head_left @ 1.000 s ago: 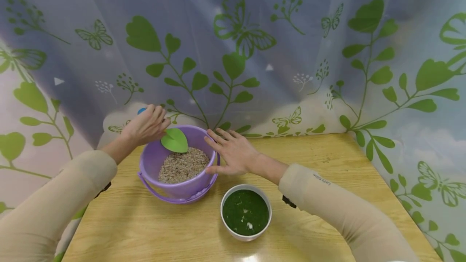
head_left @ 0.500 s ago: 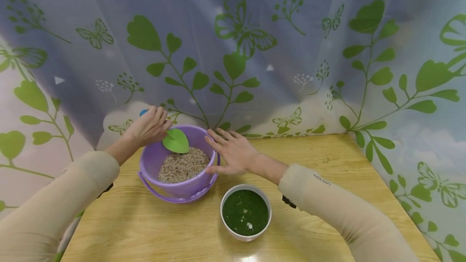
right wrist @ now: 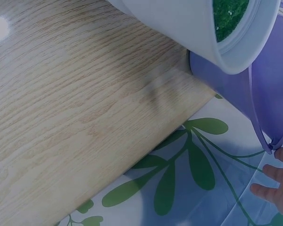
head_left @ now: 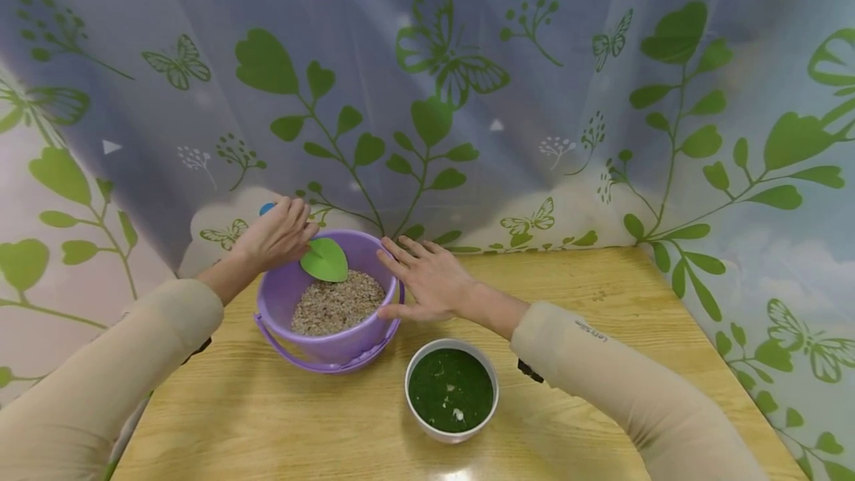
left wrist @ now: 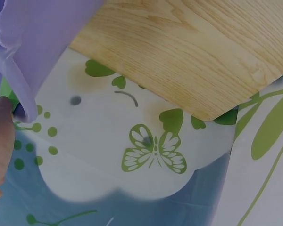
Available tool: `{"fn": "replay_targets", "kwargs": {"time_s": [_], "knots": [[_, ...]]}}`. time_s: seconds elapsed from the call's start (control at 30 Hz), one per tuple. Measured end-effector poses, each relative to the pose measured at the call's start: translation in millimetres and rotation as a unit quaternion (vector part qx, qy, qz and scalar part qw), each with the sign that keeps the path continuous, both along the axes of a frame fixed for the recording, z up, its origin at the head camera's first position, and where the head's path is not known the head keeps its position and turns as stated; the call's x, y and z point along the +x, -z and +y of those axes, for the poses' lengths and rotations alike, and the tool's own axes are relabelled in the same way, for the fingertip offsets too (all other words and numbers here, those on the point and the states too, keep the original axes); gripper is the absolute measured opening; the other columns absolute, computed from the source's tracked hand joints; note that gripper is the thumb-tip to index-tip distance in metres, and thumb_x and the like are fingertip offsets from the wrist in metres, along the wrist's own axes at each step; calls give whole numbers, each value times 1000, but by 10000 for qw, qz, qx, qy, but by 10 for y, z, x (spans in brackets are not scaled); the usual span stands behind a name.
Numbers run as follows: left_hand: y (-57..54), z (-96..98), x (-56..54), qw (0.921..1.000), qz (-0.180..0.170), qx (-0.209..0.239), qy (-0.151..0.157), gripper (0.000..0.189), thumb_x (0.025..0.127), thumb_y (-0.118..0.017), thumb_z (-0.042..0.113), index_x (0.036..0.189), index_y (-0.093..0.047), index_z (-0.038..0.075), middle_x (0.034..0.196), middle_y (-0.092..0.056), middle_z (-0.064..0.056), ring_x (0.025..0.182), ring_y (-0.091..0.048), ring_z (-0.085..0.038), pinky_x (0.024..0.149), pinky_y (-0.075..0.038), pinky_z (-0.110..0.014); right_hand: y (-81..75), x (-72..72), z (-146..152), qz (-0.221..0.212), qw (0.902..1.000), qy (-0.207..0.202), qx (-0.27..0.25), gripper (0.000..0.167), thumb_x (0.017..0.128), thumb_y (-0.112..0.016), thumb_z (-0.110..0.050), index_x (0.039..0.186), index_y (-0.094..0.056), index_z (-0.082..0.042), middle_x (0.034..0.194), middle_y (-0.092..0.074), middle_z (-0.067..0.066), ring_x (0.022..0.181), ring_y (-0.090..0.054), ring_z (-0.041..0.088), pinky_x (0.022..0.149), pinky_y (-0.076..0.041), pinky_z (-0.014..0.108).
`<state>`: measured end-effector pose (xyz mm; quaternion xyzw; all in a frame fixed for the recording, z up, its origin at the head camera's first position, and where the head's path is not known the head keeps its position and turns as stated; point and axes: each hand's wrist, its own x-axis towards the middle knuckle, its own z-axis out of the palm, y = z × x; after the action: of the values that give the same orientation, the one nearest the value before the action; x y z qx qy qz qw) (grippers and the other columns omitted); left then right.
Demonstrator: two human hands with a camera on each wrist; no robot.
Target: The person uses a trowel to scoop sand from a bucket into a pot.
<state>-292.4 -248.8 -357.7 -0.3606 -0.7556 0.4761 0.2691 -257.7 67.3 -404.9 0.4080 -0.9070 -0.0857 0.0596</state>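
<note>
My left hand (head_left: 277,232) grips the handle of a toy shovel above the bucket's left rim. The shovel's green leaf-shaped blade (head_left: 325,261) dips inside, its tip at the grainy sand (head_left: 337,306). A blue end of the handle pokes out behind the fist; the rest is hidden by the fingers. The purple bucket (head_left: 327,351) stands upright with its handle folded down in front. On its right side, my right hand (head_left: 430,277) rests spread at the rim, fingers straight. In the right wrist view its fingers (right wrist: 273,173) show beside the bucket's handle joint.
A white bowl (head_left: 450,436) of dark green liquid (head_left: 441,377) with pale bits floating sits in front, right of the bucket. The wooden table (head_left: 568,288) ends at a curtain (head_left: 554,169) printed with leaves and butterflies, close behind the bucket.
My left hand and the shovel have shifted very slightly to the right. The right hand, bucket and bowl stay where they were.
</note>
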Motion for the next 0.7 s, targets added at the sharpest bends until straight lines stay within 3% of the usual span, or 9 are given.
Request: {"fn": "replay_targets", "kwargs": {"time_s": [0.7], "knots": [[117,65,-18,9998,-8,-186,52,50,101,-59,59,96,-53,10,87,-59,-9,78,-46,-23,74,-44,-35,17,9,-4,57,10000,38,-21,105,94,-33,-87,170,-16,-16,178,-12,6,162,-30,33,125,-38,51]]}}
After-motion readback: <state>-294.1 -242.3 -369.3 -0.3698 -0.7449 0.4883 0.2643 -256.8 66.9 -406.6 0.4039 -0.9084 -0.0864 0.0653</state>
